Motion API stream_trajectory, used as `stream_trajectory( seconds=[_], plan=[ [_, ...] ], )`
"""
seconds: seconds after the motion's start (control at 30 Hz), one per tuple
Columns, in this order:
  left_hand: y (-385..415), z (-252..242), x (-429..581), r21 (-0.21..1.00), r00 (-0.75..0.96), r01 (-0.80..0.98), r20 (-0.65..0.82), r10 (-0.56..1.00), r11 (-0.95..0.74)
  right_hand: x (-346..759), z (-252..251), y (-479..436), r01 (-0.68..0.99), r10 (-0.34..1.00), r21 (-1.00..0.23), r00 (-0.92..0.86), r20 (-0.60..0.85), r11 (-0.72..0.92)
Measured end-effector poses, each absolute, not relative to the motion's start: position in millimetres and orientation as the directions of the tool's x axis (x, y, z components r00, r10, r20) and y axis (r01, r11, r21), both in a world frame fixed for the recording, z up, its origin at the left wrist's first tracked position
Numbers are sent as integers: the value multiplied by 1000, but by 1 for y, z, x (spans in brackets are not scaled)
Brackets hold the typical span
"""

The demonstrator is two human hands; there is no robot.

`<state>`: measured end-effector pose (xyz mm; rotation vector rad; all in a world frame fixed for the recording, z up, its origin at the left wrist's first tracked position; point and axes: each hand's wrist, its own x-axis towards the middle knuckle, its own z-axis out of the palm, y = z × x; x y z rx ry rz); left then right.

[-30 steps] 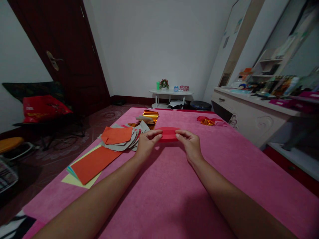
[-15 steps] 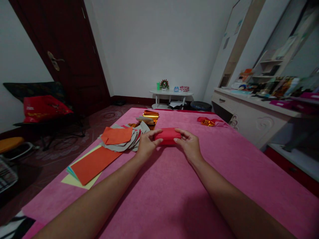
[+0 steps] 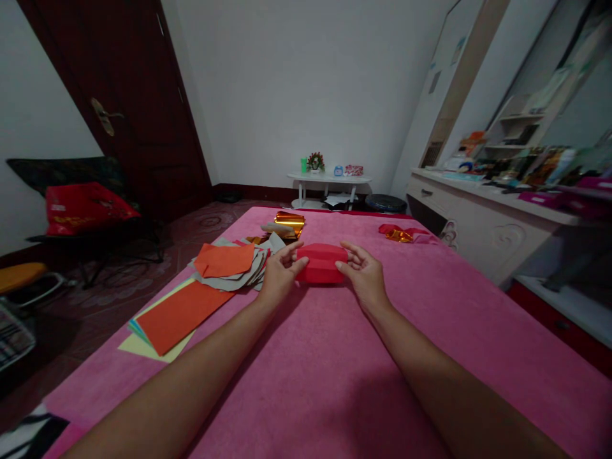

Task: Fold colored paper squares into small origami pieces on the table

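Between my two hands is a piece of folded red paper [image 3: 322, 264], creased lengthwise, held just over the pink cloth [image 3: 315, 370]. My left hand [image 3: 282, 271] pinches its left end, thumb on the near face and fingers behind. At the right end my right hand [image 3: 362, 269] grips it the same way, thumb in front. Close to my left hand lies a pile of grey cut pieces [image 3: 248, 279] with an orange paper [image 3: 224, 260] on top. Nearer to me, a long orange sheet [image 3: 184, 317] rests over pale yellow and blue sheets.
A shiny gold roll [image 3: 289, 221] sits at the far left of the cloth. Crumpled red and gold scraps [image 3: 400, 234] lie far right. A white side table [image 3: 329, 179] stands by the wall, a cluttered dresser [image 3: 482, 201] on the right, and a red bag [image 3: 88, 207] on a chair at left.
The red paper has opened a little and its near face shows taller. My fingers have spread slightly at both ends, with the thumbs shifted higher on the paper.
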<state>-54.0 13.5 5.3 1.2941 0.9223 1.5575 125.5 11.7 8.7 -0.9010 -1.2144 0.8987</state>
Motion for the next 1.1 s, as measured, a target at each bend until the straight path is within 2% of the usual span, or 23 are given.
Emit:
stream_trajectory(
  seconds=[0.3, 0.5, 0.57, 0.7, 0.83, 0.93, 1.1],
  plan=[
    [17, -2, -54, 928, -75, -102, 351, 933, -358, 130, 3, 17, 29, 861, -889, 237, 451, 457],
    [14, 4, -57, 927, -65, -53, 367, 928, -370, 129, 4, 16, 31, 907, -928, 200, 370, 371],
    [12, 7, -56, 939, -81, -45, 338, 938, -342, 128, 6, 14, -15, 927, -938, 160, 338, 345],
    [9, 12, -55, 971, -118, -125, 190, 975, -205, 125, 9, 10, -76, 945, -943, 63, 321, 325],
    [9, 13, -54, 970, -45, -210, 119, 992, -126, 125, 5, 13, -75, 935, -932, 47, 352, 355],
    [10, 10, -54, 969, 27, -205, 148, 989, -140, 126, 2, 15, -35, 931, -933, 88, 354, 358],
    [12, 7, -53, 959, -38, -136, 246, 969, -248, 127, 2, 16, 51, 909, -923, 159, 385, 381]
  ],
)
